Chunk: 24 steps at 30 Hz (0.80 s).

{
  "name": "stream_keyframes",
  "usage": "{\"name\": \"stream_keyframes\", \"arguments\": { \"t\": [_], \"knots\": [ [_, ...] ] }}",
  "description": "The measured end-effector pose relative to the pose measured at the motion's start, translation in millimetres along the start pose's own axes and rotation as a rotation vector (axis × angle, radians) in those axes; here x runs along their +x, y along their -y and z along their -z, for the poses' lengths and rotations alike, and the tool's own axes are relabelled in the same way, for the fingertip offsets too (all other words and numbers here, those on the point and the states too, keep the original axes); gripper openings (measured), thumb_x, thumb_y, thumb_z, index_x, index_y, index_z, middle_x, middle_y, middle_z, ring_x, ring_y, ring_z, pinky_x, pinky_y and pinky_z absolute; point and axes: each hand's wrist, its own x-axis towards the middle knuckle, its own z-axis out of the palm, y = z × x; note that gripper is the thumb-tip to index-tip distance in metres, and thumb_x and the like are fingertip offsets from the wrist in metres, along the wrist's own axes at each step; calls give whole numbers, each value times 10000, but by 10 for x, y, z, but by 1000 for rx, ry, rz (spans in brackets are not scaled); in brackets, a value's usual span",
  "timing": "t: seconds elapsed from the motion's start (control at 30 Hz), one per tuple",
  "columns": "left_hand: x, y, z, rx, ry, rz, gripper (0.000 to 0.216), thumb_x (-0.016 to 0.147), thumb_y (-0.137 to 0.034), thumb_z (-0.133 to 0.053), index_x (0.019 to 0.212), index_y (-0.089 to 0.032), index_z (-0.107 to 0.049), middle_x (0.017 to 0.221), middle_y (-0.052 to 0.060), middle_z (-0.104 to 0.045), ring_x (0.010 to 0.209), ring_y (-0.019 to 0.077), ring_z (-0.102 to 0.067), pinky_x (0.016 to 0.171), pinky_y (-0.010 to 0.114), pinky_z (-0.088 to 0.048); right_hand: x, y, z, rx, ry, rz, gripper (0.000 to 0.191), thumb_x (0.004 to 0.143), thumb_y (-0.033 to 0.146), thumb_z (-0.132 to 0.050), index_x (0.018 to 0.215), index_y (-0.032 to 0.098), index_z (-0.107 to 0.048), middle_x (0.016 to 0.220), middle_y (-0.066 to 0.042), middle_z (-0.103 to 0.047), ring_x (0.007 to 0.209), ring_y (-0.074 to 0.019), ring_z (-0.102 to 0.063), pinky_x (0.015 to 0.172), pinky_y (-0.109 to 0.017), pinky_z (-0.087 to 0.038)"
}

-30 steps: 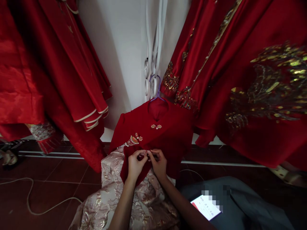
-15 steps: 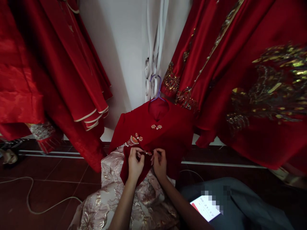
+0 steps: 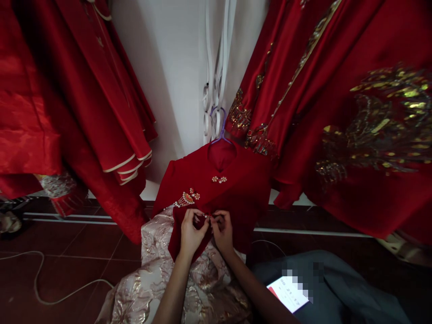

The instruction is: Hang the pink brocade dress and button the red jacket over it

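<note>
A dark red velvet top (image 3: 236, 189) hangs on a purple hanger (image 3: 221, 128) in front of me. It has a pearl clasp at the collar (image 3: 219, 179) and a beaded tassel ornament (image 3: 187, 198) lower left. My left hand (image 3: 192, 231) and my right hand (image 3: 222, 229) meet at the flap's lower edge. Both pinch a small pearl fastening (image 3: 206, 217) between their fingertips. Under the top spreads a pale pink and gold brocade skirt (image 3: 202, 288).
Red satin garments hang at the left (image 3: 67, 99), and gold-embroidered ones at the right (image 3: 354, 117), against a white wall (image 3: 172, 76). A white cable (image 3: 43, 288) loops on the dark red tiled floor. A grey cloth with a white card (image 3: 290, 292) lies at lower right.
My hands drew slightly apart at the fastening half a second ago and have closed together on it again. The garment has barely shifted.
</note>
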Motion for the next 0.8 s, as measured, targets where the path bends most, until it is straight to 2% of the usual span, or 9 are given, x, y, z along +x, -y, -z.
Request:
{"name": "stream_keyframes", "arguments": {
  "t": [0.2,0.37,0.6,0.8],
  "knots": [
    [4,-1,11,-7,46,0,90,775,-230,-552,843,-184,-589,837,32,-584,786,152,-564,742,281,-456,13,-12,-27,-57,-37,14,240,765,348,-619,891,209,-471,680,24,-525,572,-108,-512,489,-206,-398],
    [-4,4,1,18,31,-3,90,757,-193,-548,839,-185,-585,812,21,-599,769,147,-563,726,269,-454,19,-7,-29,-54,-30,4,214,770,326,-605,891,207,-474,699,17,-544,576,-109,-523,495,-209,-402],
    [-5,0,4,30,48,1,134,746,-144,-522,861,-183,-579,858,28,-583,804,148,-576,742,266,-459,-5,17,10,95,9,-26,157,802,298,-504,923,222,-438,704,31,-513,477,-86,-460,437,-208,-385],
    [-9,-6,6,39,62,-17,116,759,-183,-546,858,-193,-606,856,28,-603,813,159,-575,758,283,-461,3,0,12,96,6,-30,161,820,333,-501,916,225,-431,656,37,-488,478,-93,-456,433,-210,-386]
  ]
}}
